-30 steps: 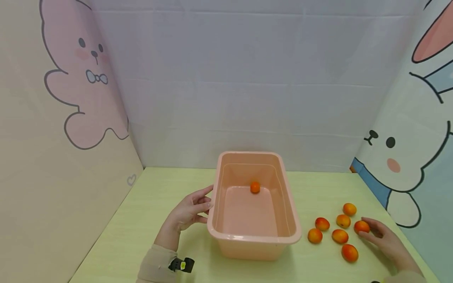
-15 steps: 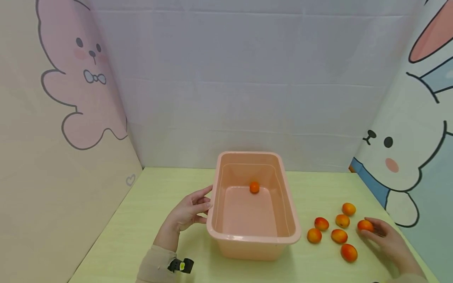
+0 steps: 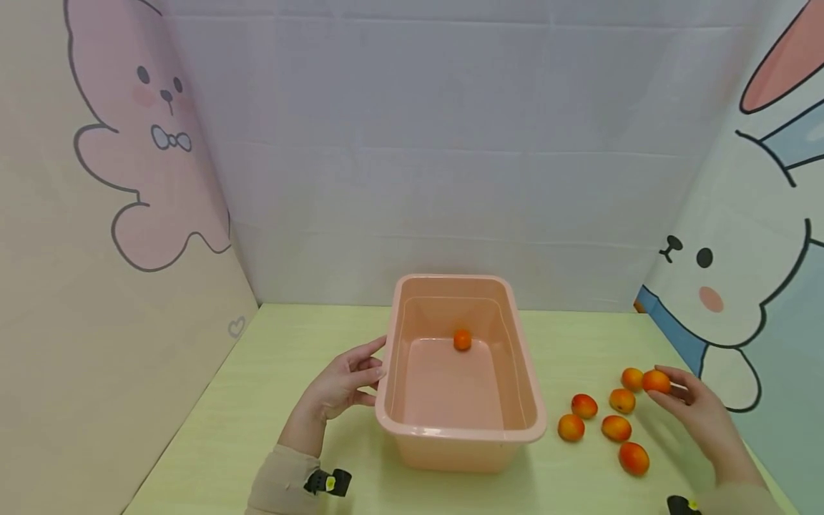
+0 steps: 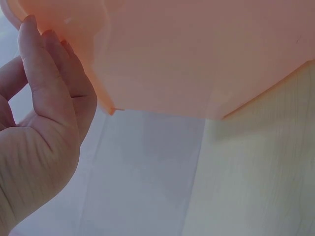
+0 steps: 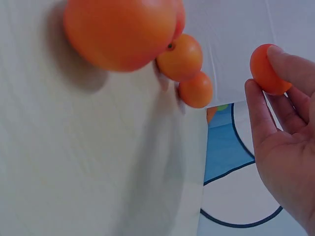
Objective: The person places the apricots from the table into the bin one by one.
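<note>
So the fruit (image 3: 656,382) is off to the right of the tub (image 3: 453,386), well apart from it, pinched between the right hand's (image 3: 698,408) thumb and fingertips. Looks lifted off the table (image 3: 247,400) to me: the right wrist view has it up against the backdrop. From above it seems to be brushing the farthest of the loose fruits (image 3: 622,400), but that same wrist view shows a gap. Its long axis looks roughly sideways, more or less toward the tub, though it's close to round so don't quote me. The tub's own long axis runs near to far, meaning one long side faces the fruit. Right hand's clearly the closer one; the left hand (image 3: 341,386) is on the opposite side of the tub, fingers pretty straight and touching near the rim, not wrapped round anything. Six loose ones sit right of the tub, and one orange fruit (image 3: 462,340) is inside it by the far wall. Behind the tub there's a pale cloth (image 3: 386,179), with a rabbit print (image 3: 708,315) way right.
</note>
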Demonstrator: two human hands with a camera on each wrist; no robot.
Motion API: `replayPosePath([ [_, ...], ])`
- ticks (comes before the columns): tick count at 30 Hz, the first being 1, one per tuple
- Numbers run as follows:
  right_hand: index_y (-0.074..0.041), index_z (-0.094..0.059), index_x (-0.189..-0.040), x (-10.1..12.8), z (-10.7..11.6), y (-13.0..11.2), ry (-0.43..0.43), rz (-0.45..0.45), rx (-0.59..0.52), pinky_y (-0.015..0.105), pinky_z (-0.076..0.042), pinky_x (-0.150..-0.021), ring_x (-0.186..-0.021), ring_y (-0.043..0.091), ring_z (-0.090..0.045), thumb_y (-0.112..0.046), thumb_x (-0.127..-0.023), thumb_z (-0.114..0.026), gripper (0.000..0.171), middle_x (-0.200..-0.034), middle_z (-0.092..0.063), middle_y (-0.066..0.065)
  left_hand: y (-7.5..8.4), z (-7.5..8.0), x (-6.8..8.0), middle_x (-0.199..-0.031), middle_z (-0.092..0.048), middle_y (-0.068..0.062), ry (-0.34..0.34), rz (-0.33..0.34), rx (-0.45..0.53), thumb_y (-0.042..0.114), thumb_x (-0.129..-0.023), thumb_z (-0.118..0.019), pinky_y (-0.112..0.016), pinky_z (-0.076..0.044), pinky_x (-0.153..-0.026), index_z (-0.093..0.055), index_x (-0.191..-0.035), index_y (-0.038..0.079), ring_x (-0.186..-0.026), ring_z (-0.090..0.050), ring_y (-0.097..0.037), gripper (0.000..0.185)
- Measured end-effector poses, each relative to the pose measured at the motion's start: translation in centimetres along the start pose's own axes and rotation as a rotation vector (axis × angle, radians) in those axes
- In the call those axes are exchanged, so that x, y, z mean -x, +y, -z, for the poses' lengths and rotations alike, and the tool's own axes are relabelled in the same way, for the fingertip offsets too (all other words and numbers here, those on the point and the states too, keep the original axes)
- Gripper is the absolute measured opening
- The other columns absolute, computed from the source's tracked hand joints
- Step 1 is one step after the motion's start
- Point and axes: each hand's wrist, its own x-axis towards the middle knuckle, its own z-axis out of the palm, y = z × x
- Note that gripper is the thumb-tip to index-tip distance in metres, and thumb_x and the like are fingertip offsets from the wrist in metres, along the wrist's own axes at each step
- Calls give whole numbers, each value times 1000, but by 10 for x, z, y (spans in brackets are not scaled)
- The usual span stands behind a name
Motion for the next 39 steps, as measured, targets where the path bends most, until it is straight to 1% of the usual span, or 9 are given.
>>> replayPosePath([
  [5, 4, -38, -145, -7, 2, -28, 15, 53, -23, 10, -45, -68, -84, -17, -43, -42, -98, -62, 70, -131, -47, 21, 1, -1, 0, -98, -61, -4, 8, 10, 1, 5, -97, -62, -31, -61, -67, -27, -156, 6, -77, -66, -13, 68],
  [9, -1, -36, -148, -13, 3, -50, 13, 76, -79, 41, -49, -94, -91, -13, -44, -44, -97, -61, 71, -134, -46, 19, 1, 0, 0, -98, -60, -4, 4, 10, 4, 6, -97, -63, -32, -61, -67, -27, -156, 6, -77, -66, -13, 69],
  [12, -7, -36, -151, -17, 5, -67, -5, 90, -119, 68, -37, -95, -94, -10, -43, -46, -97, -61, 71, -131, -50, 8, 0, 0, 0, -98, -60, -4, 0, 7, 7, 7, -97, -63, -32, -61, -67, -26, -156, 6, -77, -66, -13, 70],
  [13, -8, -37, -151, -19, 5, -72, -9, 101, -129, 70, -36, -96, -95, -9, -44, -45, -97, -61, 69, -128, -52, 3, 0, 0, 0, -98, -60, -4, -1, 6, 7, 7, -97, -63, -32, -61, -67, -26, -156, 6, -77, -66, -13, 70],
  [17, -12, -39, -150, -28, 7, -94, -24, 150, -135, 61, -40, -93, -97, -7, -48, -44, -97, -61, 66, -119, -52, -12, 0, 0, 0, -98, -61, -4, 2, 4, 3, 8, -97, -63, -32, -61, -67, -27, -156, 6, -77, -66, -13, 70],
  [22, -9, -40, -149, -39, 7, -127, -33, 237, -110, 34, -45, -89, -100, -3, -50, -40, -99, -60, 63, -125, -53, -1, 0, -1, 0, -98, -61, -5, 7, 9, -3, 7, -97, -62, -32, -61, -67, -27, -156, 6, -76, -66, -13, 68],
  [26, -7, -43, -147, -48, 5, -154, -42, 314, -141, 12, -45, -83, -101, -3, -52, -34, -99, -63, 59, -125, -53, -2, 0, -1, 0, -98, -61, -4, 12, 12, -5, 6, -97, -62, -32, -61, -66, -28, -156, 6, -76, -66, -13, 68],
  [32, -4, -46, -144, -61, -5, -194, -85, 411, -263, 9, -46, -85, -103, 1, -54, -23, -98, -64, 53, -124, -52, -5, 0, -2, 0, -98, -61, -4, 21, 20, -8, 7, -97, -63, -32, -61, -66, -29, -156, 7, -77, -65, -13, 68],
  [39, -7, -46, -145, -75, -13, -235, -111, 448, -221, 10, -46, -87, -107, 6, -55, -25, -97, -66, 55, -133, -52, 12, -1, 0, -1, -98, -61, -4, 20, 19, -14, 7, -97, -64, -32, -61, -67, -29, -156, 7, -76, -65, -13, 69],
])
